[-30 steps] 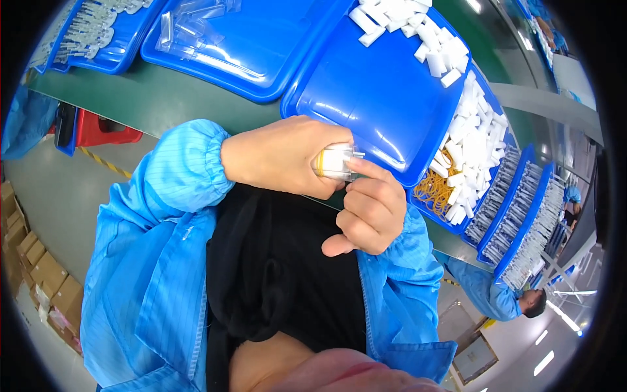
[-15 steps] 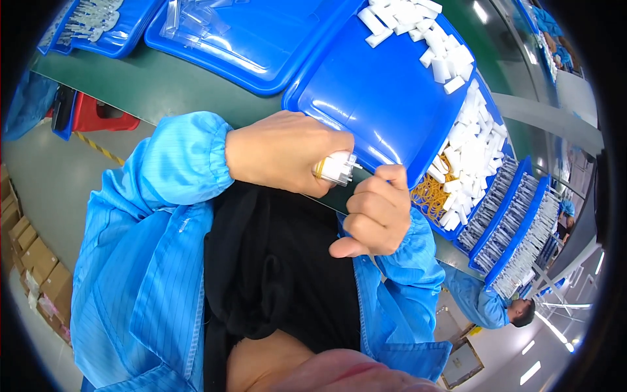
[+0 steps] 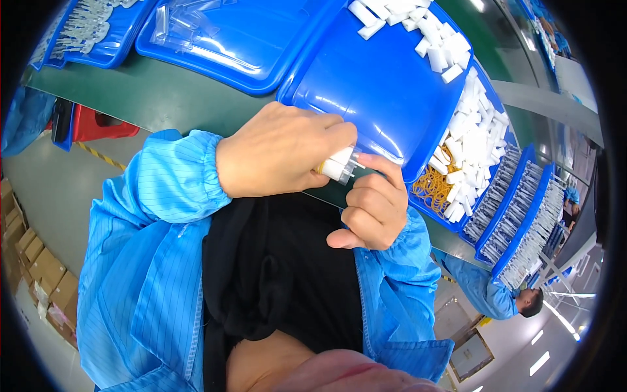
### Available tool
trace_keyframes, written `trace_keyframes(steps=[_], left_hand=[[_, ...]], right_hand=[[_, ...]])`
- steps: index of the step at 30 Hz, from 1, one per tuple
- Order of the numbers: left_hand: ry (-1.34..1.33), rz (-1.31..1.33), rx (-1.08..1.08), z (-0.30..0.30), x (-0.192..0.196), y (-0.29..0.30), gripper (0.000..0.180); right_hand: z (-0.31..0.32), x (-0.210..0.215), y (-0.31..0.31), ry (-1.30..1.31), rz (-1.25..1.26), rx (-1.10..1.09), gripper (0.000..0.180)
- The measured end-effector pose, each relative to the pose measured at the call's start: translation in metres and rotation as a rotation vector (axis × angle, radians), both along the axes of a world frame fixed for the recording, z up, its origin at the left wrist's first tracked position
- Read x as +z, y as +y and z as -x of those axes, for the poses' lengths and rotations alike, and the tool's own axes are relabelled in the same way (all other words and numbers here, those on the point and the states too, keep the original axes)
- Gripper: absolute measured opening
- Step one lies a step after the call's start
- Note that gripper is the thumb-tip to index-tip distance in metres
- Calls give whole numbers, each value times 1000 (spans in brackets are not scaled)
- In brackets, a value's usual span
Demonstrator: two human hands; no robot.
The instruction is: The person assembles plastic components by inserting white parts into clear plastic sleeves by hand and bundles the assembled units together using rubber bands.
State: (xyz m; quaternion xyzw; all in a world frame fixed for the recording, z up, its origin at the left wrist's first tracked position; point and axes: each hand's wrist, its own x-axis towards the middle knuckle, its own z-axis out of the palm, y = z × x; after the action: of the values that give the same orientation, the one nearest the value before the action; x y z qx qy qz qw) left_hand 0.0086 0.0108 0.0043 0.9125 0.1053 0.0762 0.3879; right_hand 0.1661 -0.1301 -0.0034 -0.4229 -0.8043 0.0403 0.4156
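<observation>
My left hand [image 3: 281, 150] is closed around a small bundle of white blocks and clear plastic pieces [image 3: 337, 166], held just off the front edge of the blue tray. A yellow rubber band shows at the bundle's near end, and thin clear ends poke out on its right. My right hand [image 3: 373, 208] touches these ends with its stretched index finger. Its thumb stands apart and the other fingers are curled; nothing shows in its grip. The part of the bundle inside my left hand is hidden.
A blue tray [image 3: 372, 85] ahead carries white blocks [image 3: 444, 42]. Another bin holds more white blocks [image 3: 473, 140] and yellow rubber bands [image 3: 432, 189]. Clear pieces lie in a left tray [image 3: 241, 59]. Narrow trays of thin parts [image 3: 516, 215] stand right. A co-worker [image 3: 486, 291] is beyond.
My right index finger has uncurled and reached left onto the bundle's clear ends. The left hand has turned slightly, showing more of the bundle. The whole view has shifted a little.
</observation>
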Motion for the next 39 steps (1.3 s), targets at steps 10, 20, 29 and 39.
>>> trace_keyframes(steps=[10, 20, 29, 39], left_hand=[[24, 115, -117, -2, -5, 5, 35], [13, 295, 33, 0, -6, -1, 37], [67, 540, 42, -2, -2, 2, 35], [146, 677, -84, -2, -7, 2, 34]], right_hand=[[1, 1, -5, -34, 83, 119, 53], [-11, 0, -7, 362, 146, -338, 21], [-6, -2, -10, 307, 129, -190, 27], [3, -10, 3, 325, -31, 39, 39]])
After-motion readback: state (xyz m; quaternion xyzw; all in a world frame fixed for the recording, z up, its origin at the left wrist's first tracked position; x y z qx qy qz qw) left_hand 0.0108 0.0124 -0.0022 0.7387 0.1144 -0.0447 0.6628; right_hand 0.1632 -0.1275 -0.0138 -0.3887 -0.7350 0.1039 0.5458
